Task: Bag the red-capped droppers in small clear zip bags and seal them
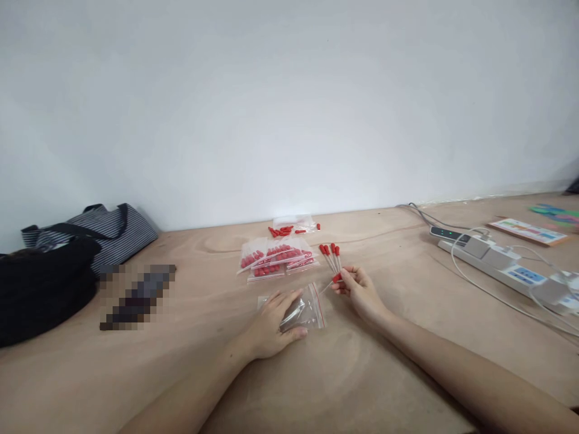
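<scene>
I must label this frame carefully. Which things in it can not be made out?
All in the head view:
- Pixelated patch: blurred, so what lies on the table there is unknown.
- Empty bag: partly covered by the left hand.
- Red-capped sticks in the right hand: too small to identify.
- Power strip: cut off by the right edge.
</scene>
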The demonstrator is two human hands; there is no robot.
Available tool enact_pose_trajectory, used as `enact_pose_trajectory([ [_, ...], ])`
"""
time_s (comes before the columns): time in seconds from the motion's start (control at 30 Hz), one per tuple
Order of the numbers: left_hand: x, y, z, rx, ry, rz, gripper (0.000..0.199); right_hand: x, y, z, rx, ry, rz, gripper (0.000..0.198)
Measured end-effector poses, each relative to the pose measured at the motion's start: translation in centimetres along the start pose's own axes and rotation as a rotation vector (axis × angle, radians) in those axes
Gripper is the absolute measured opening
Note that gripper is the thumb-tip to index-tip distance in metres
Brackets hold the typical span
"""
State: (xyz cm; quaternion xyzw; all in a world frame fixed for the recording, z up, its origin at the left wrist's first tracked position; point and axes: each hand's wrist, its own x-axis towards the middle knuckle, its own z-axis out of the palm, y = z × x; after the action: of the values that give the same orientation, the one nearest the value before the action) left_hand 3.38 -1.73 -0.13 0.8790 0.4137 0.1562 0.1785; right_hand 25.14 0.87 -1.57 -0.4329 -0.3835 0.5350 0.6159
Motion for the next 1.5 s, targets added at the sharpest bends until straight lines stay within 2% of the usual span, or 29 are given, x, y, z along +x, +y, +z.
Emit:
enact_pose_trajectory([
  [0.2, 0.4, 0.3, 0.0, -0.010, 0.015, 0.004, 0.065, -1.3, 0.4, 0.5, -0.263, -0.342, 0.091, 0.040],
  [0.43, 0.8, 0.3, 0.2, -0.014, 0.047, 0.064, 0.066, -0.7, 0.6, 0.4, -0.466, -0.587, 0.165, 0.020],
  [0.57, 0.3, 0.2, -0.3, 0.003, 0.107, 0.091, 0.061, -0.7, 0.3, 0.3, -0.481, -0.561, 0.146, 0.015],
  [0.67, -0.6, 0.1, -0.8, -0.012, 0.076, 0.079, 0.051, -0.7, 0.2, 0.2, -0.504, -0.524, 0.145, 0.012],
  [0.87, -1.3, 0.0, -0.7, -0.016, 0.040, 0.054, 0.045, -0.9, 0.9, 0.5, -0.442, -0.571, 0.009, 0.010],
  [1.0, -1.0, 0.0, -0.5, -0.027, 0.037, 0.056, 0.047, -0.4, 0.9, 0.3, -0.427, -0.611, 0.071, 0.013],
  [1.03, -0.9, 0.0, -0.6, -0.028, 0.039, 0.055, 0.048, 0.2, 0.7, 0.0, -0.439, -0.595, 0.087, 0.016],
  [1.1, -0.8, 0.0, -0.7, -0.029, 0.049, 0.050, 0.048, 2.1, 0.3, -0.9, -0.514, -0.472, 0.070, 0.021],
  [1.13, -0.8, 0.1, -0.8, -0.030, 0.054, 0.048, 0.047, 3.4, 0.1, -1.4, -0.576, -0.360, 0.028, 0.020],
  [1.2, -0.7, 0.3, -0.9, -0.032, 0.064, 0.040, 0.047, 6.3, -0.4, -2.6, -0.735, -0.032, -0.034, 0.016],
  [1.23, -0.6, 0.3, -0.9, -0.031, 0.065, 0.037, 0.047, 7.7, -0.5, -3.2, -0.760, 0.036, -0.042, 0.016],
  [1.37, -0.4, 0.2, -0.7, -0.025, 0.045, 0.045, 0.047, 11.9, -0.5, -4.3, -0.835, 0.153, -0.039, 0.025],
  [1.5, -0.5, -0.3, -0.4, -0.008, 0.046, 0.058, 0.047, 13.2, 0.2, -3.6, -0.879, 0.173, 0.002, 0.025],
])
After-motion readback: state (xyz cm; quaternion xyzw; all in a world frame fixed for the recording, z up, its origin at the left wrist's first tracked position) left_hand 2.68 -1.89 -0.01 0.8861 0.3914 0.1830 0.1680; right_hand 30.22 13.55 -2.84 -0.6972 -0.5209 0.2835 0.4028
